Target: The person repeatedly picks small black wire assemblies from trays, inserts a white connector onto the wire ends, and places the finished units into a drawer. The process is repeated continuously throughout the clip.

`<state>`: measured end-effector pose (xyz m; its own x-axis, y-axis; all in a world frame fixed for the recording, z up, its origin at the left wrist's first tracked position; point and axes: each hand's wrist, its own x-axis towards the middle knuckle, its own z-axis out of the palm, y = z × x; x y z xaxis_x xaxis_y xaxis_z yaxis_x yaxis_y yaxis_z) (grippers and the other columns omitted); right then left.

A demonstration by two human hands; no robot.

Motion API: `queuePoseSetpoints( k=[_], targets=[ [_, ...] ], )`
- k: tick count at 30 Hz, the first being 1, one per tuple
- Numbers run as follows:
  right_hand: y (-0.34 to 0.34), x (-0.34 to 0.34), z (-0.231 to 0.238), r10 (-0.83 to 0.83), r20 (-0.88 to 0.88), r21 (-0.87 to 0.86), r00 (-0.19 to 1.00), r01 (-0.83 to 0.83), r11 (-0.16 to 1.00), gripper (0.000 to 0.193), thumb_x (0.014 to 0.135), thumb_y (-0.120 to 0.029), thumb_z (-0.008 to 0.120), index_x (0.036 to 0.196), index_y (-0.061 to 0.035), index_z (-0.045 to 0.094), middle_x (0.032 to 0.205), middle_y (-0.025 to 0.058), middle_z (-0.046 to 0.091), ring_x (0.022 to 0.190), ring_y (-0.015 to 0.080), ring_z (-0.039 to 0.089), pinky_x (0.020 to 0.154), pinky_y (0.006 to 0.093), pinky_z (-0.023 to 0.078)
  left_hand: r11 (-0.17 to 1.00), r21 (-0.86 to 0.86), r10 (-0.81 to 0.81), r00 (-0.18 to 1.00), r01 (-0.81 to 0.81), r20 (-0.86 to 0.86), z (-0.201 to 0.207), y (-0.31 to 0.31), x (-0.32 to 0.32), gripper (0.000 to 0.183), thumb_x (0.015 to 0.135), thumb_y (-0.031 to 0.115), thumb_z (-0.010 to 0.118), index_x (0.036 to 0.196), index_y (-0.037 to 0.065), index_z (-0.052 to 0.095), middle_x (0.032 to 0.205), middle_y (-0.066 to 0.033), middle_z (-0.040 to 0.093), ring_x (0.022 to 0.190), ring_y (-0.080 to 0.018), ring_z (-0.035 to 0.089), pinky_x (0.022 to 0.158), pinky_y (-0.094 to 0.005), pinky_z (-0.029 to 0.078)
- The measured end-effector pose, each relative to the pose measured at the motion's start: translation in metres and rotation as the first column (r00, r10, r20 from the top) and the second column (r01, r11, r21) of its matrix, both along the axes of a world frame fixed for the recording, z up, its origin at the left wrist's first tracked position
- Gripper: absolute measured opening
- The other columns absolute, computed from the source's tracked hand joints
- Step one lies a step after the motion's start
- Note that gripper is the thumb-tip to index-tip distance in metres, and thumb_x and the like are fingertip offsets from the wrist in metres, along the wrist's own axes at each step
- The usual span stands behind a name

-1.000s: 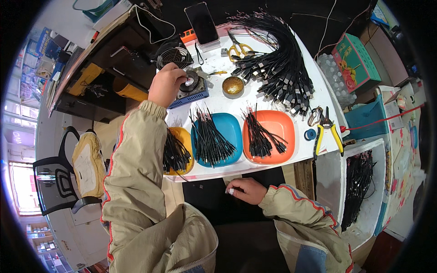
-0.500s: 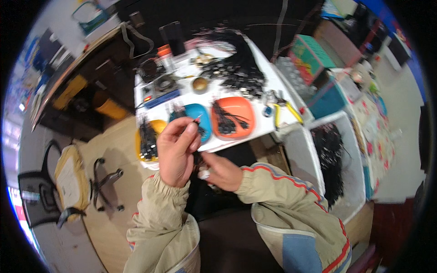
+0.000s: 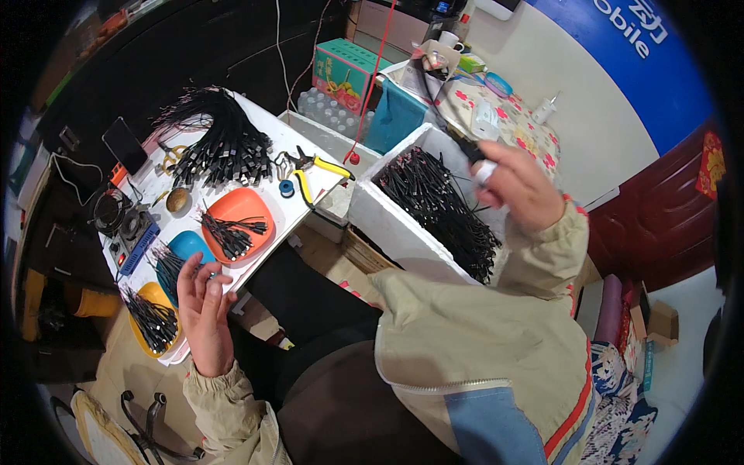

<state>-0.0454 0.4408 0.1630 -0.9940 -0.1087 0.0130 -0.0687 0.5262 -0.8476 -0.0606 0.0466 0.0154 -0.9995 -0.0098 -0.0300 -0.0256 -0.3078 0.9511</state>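
Observation:
My right hand (image 3: 525, 184) is raised above the white foam box (image 3: 403, 236), pinching a black cable (image 3: 463, 144) whose thin end curves up and away. Something white is wrapped round one of its fingers. A thick heap of black cables (image 3: 434, 205) fills much of the box. My left hand (image 3: 205, 310) is empty with its fingers apart, at the table's near edge. Beside it are a blue tray (image 3: 188, 244), a yellow tray (image 3: 157, 293) and an orange tray (image 3: 260, 208), each with short black cables in it.
The white table (image 3: 291, 213) also bears a large bundle of black USB cables (image 3: 225, 147), yellow-handled pliers (image 3: 304, 186), a small round pot (image 3: 177, 201) and a phone (image 3: 125, 146). Behind the foam box stands a flowered-cloth table (image 3: 535, 132). A green fruit carton (image 3: 341, 74) sits farther back.
The view has turned right. My right hand has swung from beside my left hand to over the foam box, carrying the cable. My left hand's fingers have opened from a pinch.

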Motion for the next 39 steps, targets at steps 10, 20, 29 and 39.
queuePoseSetpoints(
  k=[10,20,29,39],
  targets=[
    [0.127,-0.088,-0.219,-0.309,-0.048,0.803,0.95,0.221,0.554,0.041,0.093,-0.037,0.048,0.101,0.0012,0.059,0.101,0.0254,0.061,0.097,0.0409,0.059,0.085,0.0488,0.047,1.0,0.011,0.018,0.968,-0.021,0.251,-0.077,-0.028,0.015,0.043,0.089,0.006,0.059,0.13,0.003,0.045,0.111,-0.006,0.054,0.088,-0.0105,0.056,0.07,-0.023,0.045],
    [0.088,-0.101,-0.307,-0.452,-0.221,0.764,0.864,0.442,0.471,0.089,0.081,-0.054,0.063,0.146,-0.0043,0.026,0.146,0.0247,0.032,0.134,0.0434,0.032,0.108,0.049,0.032,0.985,0.015,-0.163,0.902,0.171,0.401,-0.112,-0.019,0.0,0.017,0.091,0.007,0.058,0.106,-0.001,0.059,0.092,-0.0058,0.063,0.078,-0.0113,0.058,0.067,-0.0213,0.045],
    [0.193,-0.148,-0.341,-0.413,-0.102,0.743,0.905,0.346,0.573,0.079,0.084,-0.036,0.068,0.143,-0.0016,0.029,0.142,0.0234,0.037,0.128,0.0397,0.04,0.107,0.0441,0.035,0.968,-0.013,-0.208,0.834,0.25,0.512,-0.116,-0.011,-0.012,0.015,0.093,0.006,0.056,0.105,-0.002,0.06,0.089,-0.0057,0.063,0.075,-0.0105,0.058,0.066,-0.0212,0.045],
    [0.196,-0.147,-0.316,-0.445,-0.25,0.449,0.86,0.51,0.733,0.061,0.093,-0.027,0.059,0.139,0.004,0.036,0.141,0.0267,0.04,0.129,0.0347,0.042,0.103,0.0422,0.04,0.928,-0.15,-0.262,0.884,0.341,0.388,-0.052,-0.066,-0.005,0.019,0.096,0.011,0.055,0.112,0.0,0.059,0.09,-0.0013,0.062,0.077,-0.0061,0.055,0.07,-0.0211,0.045]
  ],
)
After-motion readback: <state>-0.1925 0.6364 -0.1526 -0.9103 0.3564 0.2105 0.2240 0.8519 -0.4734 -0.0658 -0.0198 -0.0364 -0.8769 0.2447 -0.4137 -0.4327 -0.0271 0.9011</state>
